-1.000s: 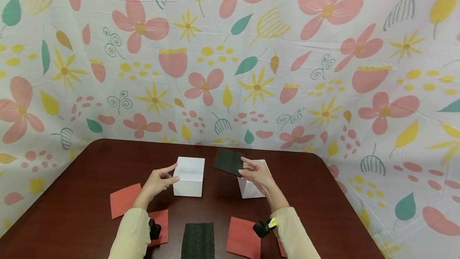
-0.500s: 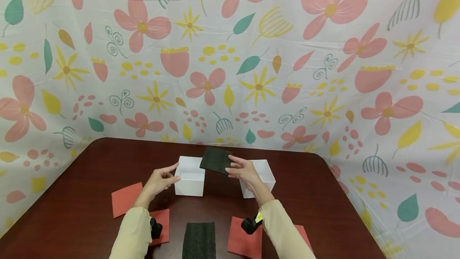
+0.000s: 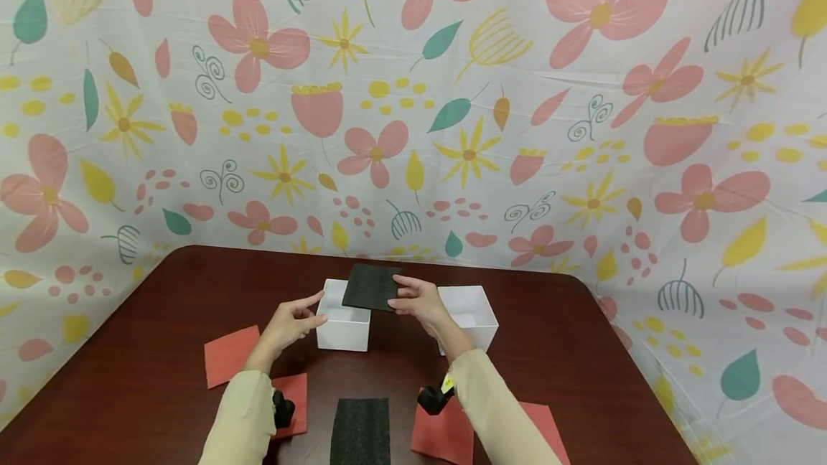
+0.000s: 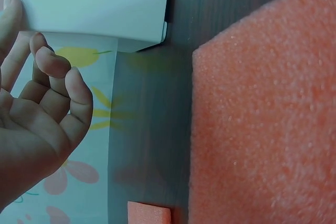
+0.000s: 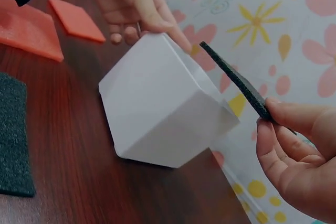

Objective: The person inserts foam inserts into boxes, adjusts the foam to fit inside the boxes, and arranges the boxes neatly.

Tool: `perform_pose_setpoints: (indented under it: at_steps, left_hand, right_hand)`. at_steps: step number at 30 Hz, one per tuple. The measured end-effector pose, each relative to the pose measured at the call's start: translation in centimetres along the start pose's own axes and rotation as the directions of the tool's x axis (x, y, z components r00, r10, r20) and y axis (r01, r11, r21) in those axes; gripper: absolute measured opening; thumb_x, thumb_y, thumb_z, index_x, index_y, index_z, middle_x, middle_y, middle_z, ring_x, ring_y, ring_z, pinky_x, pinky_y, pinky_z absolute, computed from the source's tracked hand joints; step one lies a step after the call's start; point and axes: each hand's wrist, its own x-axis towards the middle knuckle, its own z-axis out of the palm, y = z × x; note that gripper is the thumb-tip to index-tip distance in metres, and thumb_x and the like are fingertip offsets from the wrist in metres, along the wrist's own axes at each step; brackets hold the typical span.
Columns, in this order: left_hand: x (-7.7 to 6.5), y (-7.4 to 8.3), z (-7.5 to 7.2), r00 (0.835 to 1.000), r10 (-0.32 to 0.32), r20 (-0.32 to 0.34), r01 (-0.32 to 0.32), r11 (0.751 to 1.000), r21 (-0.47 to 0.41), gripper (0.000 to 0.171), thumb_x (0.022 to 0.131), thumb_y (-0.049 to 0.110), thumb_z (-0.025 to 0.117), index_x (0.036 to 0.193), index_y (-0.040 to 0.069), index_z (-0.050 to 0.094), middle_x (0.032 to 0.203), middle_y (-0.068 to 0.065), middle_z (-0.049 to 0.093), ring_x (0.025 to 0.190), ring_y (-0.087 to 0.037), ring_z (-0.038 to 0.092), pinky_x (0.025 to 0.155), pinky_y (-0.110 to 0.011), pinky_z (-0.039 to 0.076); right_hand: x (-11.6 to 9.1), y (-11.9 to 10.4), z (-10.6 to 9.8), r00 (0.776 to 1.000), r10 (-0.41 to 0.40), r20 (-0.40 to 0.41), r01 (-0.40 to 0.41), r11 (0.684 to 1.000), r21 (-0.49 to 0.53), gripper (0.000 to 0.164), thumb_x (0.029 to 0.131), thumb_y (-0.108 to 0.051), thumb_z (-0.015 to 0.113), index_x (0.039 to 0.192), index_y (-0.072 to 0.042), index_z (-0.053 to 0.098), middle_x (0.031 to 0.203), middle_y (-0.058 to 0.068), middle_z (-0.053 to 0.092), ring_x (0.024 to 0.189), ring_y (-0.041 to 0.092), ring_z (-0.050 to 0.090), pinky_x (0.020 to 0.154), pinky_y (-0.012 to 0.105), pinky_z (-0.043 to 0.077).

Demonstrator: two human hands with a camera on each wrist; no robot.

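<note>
A black foam square (image 3: 371, 286) is pinched at its right edge by my right hand (image 3: 423, 303). It hangs over the right part of the left white box (image 3: 343, 336), whose top is uncovered. In the right wrist view the foam square (image 5: 234, 80) shows edge-on beside the box's rim, between thumb and fingers. My left hand (image 3: 287, 326) holds the left side of that box, index finger at the far corner and thumb at the near one; the other fingers are curled in. A second white box (image 3: 470, 307) stands to the right, partly behind my right wrist.
Two orange foam squares (image 3: 230, 357) lie at left, one partly under my left sleeve. Two more orange squares (image 3: 446, 436) lie near my right forearm. Another black foam piece (image 3: 360, 433) rests at the front middle. A floral cloth (image 3: 413, 92) hangs behind the dark wooden table (image 3: 213, 271).
My right hand has carried the black foam square leftward, from beside the right white box to over the left one. The left hand keeps its place at the left box.
</note>
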Motion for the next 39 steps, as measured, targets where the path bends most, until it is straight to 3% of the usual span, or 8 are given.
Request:
perform_pose_setpoints:
  at_steps: [3,5,9,12,22,32,39]
  left_hand:
    - [0.0,0.0,0.0,1.0,0.011,0.007,-0.011,1.0,-0.004,0.052,0.082,0.015,0.065,0.131,0.009,0.047,0.071,-0.007,0.05,0.059,-0.017,0.042,0.055,-0.034,0.041]
    - [-0.6,0.8,0.0,1.0,0.012,0.014,-0.012,1.0,-0.006,0.052,0.083,0.013,0.065,0.131,0.007,0.046,0.071,-0.008,0.05,0.059,-0.018,0.042,0.055,-0.034,0.041]
    - [-0.7,1.0,-0.2,1.0,0.008,0.008,-0.008,1.0,-0.005,0.054,0.082,0.015,0.065,0.132,0.008,0.046,0.071,-0.009,0.049,0.059,-0.018,0.042,0.054,-0.033,0.04]
    - [-0.1,0.2,-0.2,1.0,0.005,0.002,-0.005,1.0,-0.001,0.055,0.081,0.019,0.067,0.131,0.011,0.047,0.071,-0.008,0.049,0.059,-0.018,0.042,0.055,-0.034,0.04]
    - [0.0,0.0,-0.1,1.0,-0.008,0.008,0.008,1.0,-0.021,0.055,0.081,0.016,0.066,0.132,0.01,0.046,0.071,-0.008,0.048,0.058,-0.017,0.041,0.053,-0.032,0.039]
    - [-1.9,2.8,0.1,1.0,0.008,0.021,-0.007,1.0,-0.03,0.052,0.083,0.008,0.063,0.131,0.001,0.044,0.07,-0.009,0.048,0.059,-0.018,0.041,0.054,-0.03,0.039]
    - [-0.6,0.7,-0.1,1.0,0.008,0.023,-0.007,0.999,-0.05,0.054,0.083,0.011,0.064,0.133,0.006,0.044,0.07,-0.007,0.048,0.057,-0.017,0.04,0.052,-0.03,0.039]
  right_hand:
    - [0.3,0.2,0.5,1.0,-0.006,0.0,0.006,1.0,-0.01,0.05,0.077,0.011,0.062,0.125,0.006,0.048,0.096,0.017,0.058,0.063,0.009,0.057,0.064,0.032,0.05]
    - [0.2,0.0,0.9,1.0,-0.012,0.004,0.012,1.0,-0.024,0.05,0.077,0.01,0.062,0.125,0.007,0.048,0.096,0.017,0.058,0.065,0.009,0.056,0.062,0.029,0.05]
    - [0.6,0.0,1.7,1.0,-0.019,0.002,0.019,0.999,-0.04,0.049,0.077,0.009,0.063,0.125,0.007,0.049,0.1,0.021,0.059,0.069,0.01,0.057,0.064,0.031,0.05]
    - [0.9,0.3,2.2,1.0,-0.023,-0.009,0.023,0.998,-0.052,0.049,0.076,0.008,0.064,0.124,0.005,0.05,0.102,0.023,0.059,0.074,0.013,0.058,0.065,0.032,0.05]
    - [1.3,0.9,3.0,0.999,-0.05,-0.003,0.049,0.99,-0.133,0.048,0.075,0.007,0.066,0.121,0.003,0.054,0.104,0.022,0.059,0.097,0.028,0.054,0.068,0.032,0.05]
    - [1.4,1.3,3.2,0.995,-0.093,0.033,0.098,0.973,-0.208,0.047,0.076,0.001,0.068,0.121,0.002,0.054,0.106,0.021,0.058,0.102,0.03,0.051,0.079,0.039,0.045]
    - [1.5,1.6,3.5,0.995,-0.099,0.028,0.102,0.967,-0.232,0.047,0.075,0.001,0.07,0.12,0.0,0.056,0.101,0.019,0.061,0.097,0.026,0.053,0.074,0.032,0.046]
